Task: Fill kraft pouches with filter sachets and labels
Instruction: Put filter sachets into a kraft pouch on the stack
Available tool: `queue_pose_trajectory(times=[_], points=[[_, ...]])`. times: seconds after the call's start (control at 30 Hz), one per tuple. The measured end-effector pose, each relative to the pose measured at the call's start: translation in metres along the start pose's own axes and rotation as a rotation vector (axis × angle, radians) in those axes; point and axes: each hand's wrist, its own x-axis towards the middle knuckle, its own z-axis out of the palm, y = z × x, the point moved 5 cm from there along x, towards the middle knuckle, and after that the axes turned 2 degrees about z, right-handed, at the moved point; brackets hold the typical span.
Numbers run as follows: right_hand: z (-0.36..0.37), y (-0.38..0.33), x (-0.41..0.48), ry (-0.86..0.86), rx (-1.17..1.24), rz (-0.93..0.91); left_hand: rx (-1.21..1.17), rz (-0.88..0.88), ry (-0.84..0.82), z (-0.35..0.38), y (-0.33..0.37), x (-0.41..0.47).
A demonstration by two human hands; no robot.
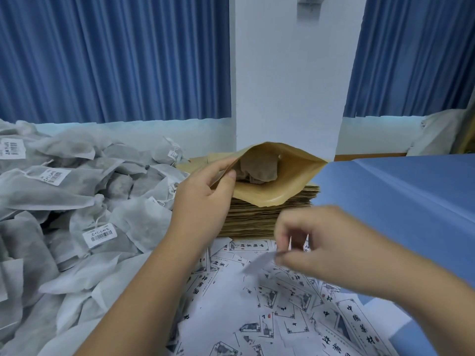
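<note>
Nearest us, loose printed labels [282,317] lie scattered on the table [390,201]. Just above them the right hand [323,242], blurred, pinches a single label [258,263] between thumb and fingertips, clear of the pouch. Beyond, the left hand [203,199] grips the left edge of an open kraft pouch [290,186], mouth toward us, over the stack of empty pouches [257,219]. One filter sachet [257,168] sits inside. We judge this pouch half filled, label outstanding. The tall stack and the large sachet heap [64,196] at left indicate most work remains.
</note>
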Motion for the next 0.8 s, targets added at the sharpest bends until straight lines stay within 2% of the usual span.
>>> queue_pose_trajectory(times=[0.07, 0.13, 0.2, 0.43, 0.6, 0.8], points=[[-0.031, -0.022, -0.007, 0.272, 0.035, -0.11, -0.01, 0.002, -0.009, 0.002, -0.001, 0.001], [-0.052, -0.033, -0.012, 0.552, -0.048, -0.169, -0.008, 0.024, -0.012, 0.003, 0.001, 0.001], [-0.056, -0.035, -0.006, 0.681, -0.193, -0.151, 0.018, 0.043, -0.01, 0.003, 0.003, 0.0], [-0.015, -0.016, 0.044, 0.435, -0.477, -0.026, 0.075, 0.087, -0.022, 0.004, 0.006, -0.002], [-0.012, -0.014, 0.068, 0.405, -0.614, 0.087, 0.084, 0.112, -0.06, 0.005, 0.007, -0.002], [-0.012, -0.015, 0.07, 0.242, -0.556, 0.101, 0.124, 0.11, -0.078, 0.004, 0.011, -0.001]])
